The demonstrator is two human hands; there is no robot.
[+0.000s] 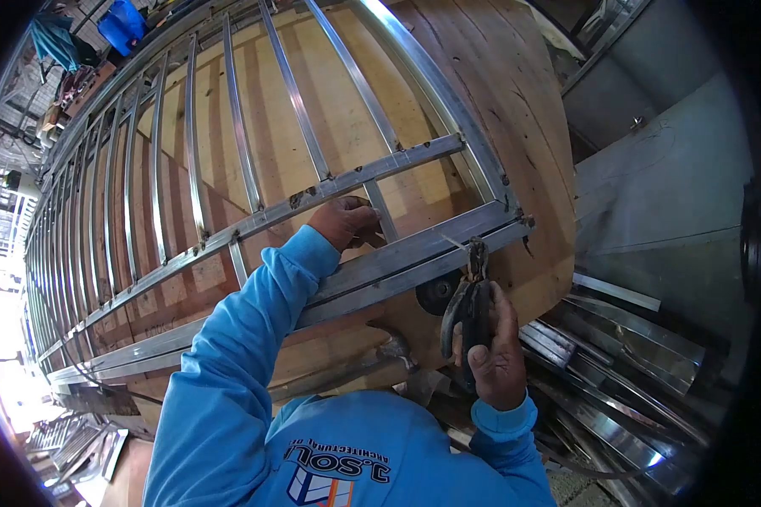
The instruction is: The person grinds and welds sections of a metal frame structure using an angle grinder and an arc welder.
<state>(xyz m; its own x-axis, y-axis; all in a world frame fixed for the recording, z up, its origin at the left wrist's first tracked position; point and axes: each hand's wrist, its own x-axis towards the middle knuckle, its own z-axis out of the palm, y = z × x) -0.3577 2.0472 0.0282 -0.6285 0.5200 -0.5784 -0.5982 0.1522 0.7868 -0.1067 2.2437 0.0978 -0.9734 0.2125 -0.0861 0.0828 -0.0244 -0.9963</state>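
The right hand (497, 359) is closed around a black-handled, plier-like clamp (477, 308), its wrist low and the fingers wrapped upward, with a thin pale rod (455, 242) sticking out from the jaws over the doubled grey metal rails (397, 258) at the near edge. The left hand (347, 223) reaches across those rails with the forearm angled forward, fingers bent down beside a short silver crosspiece (380, 208); whether they grip anything, I cannot tell. Beyond lies the large silver barred metal frame (298, 101), resting on a pale plywood board (537, 152). Its long bars already meet the inner rail (347, 180), with dark marks at the joints; the narrow gap nearer the body has few crosspieces, so that part looks less finished. A black round disc (436, 295) and a wooden-handled claw hammer (391, 348) sit on the near side.
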